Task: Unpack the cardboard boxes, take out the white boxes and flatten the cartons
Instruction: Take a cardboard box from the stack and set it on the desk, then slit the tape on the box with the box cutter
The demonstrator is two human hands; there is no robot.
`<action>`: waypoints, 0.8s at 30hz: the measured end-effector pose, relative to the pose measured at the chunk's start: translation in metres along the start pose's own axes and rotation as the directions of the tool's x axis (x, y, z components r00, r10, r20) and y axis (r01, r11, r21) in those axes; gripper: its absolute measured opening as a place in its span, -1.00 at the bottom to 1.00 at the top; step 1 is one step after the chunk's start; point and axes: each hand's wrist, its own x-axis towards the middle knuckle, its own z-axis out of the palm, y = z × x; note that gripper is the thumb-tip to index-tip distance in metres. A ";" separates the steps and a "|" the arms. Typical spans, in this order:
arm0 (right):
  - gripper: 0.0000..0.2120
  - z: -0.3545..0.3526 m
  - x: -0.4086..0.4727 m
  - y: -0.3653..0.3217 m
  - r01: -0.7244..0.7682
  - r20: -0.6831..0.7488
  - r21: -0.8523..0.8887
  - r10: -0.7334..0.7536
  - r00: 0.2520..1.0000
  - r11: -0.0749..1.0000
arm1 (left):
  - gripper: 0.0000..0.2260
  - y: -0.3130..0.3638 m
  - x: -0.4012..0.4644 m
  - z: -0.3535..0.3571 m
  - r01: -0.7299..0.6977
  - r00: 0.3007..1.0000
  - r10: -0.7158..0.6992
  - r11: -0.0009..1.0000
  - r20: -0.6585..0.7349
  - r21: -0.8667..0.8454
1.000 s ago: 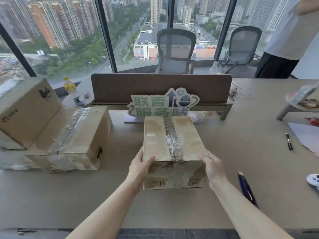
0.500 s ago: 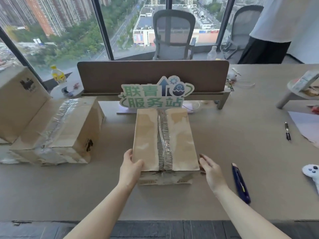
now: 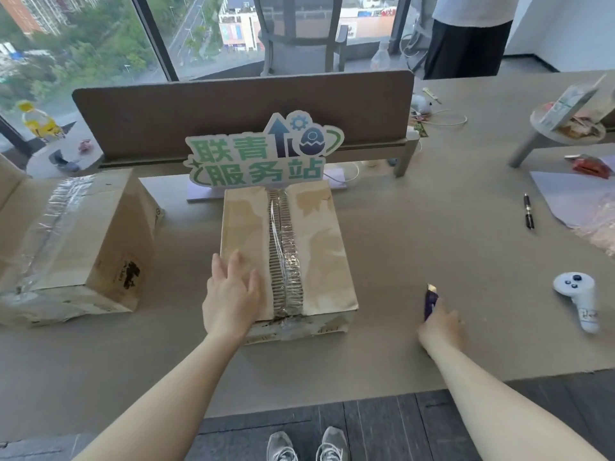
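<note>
- early stage, judged from how things lie: no carton opened, no white boxes in sight, nothing flattened.
- sealed carton (image 3: 286, 247) flat on the table (image 3: 432, 247) straight ahead, just in front of a green-lettered sign (image 3: 263, 154), with a strip of clear tape (image 3: 283, 251) running unbroken down the top seam from far edge to near edge.
- left hand (image 3: 231, 294) laid palm-down on the near left part of the carton top, fingers straight and slightly spread, pressing rather than gripping, beside the tape and not on it.
- right hand (image 3: 439, 324) down on the table well to the right of the carton, at the near end of a dark blue utility knife (image 3: 431, 299); fingers bent over the handle, but hard to tell whether properly closed round it or only touching.
- knife tip pointing away, pale blade end showing; looks set to be the tool for slitting the tape, as a guess.
- second taped carton (image 3: 80, 241) to the left, also sealed, and the corner of a third (image 3: 8, 181) at the far left edge.
- left to do, by that reading: cut the seam, fold back the flaps, lift out the white boxes, collapse this carton, then repeat for the others.
- also on the table: a black pen (image 3: 528, 211) and a white controller (image 3: 579, 299) to the right.
</note>
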 end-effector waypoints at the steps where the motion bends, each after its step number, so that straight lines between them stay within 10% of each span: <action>1: -0.38 0.003 0.001 0.000 0.000 0.021 0.033 -0.001 1.000 0.999 | -0.51 0.001 0.000 0.001 0.007 1.000 -0.007 1.000 -0.006 0.021; 7: -0.45 -0.003 -0.001 -0.029 0.094 0.155 0.268 -0.139 0.978 0.959 | -0.52 0.001 -0.001 0.000 0.013 1.000 -0.013 1.000 -0.002 0.026; 13: -0.49 -0.066 -0.015 -0.139 0.380 -0.022 0.637 -0.477 0.878 0.671 | -0.49 0.002 0.028 -0.012 -0.040 0.998 0.044 0.996 0.045 -0.075; 18: -0.57 -0.110 -0.016 -0.235 0.718 -0.093 0.298 -0.729 0.678 0.629 | -0.55 0.026 0.099 -0.025 -0.173 0.982 0.175 0.984 0.065 -0.037; 24: -0.57 -0.116 -0.002 -0.328 0.793 0.110 -0.292 -0.804 0.584 0.535 | -0.53 0.045 0.182 -0.019 -0.231 0.970 0.231 0.973 0.075 -0.008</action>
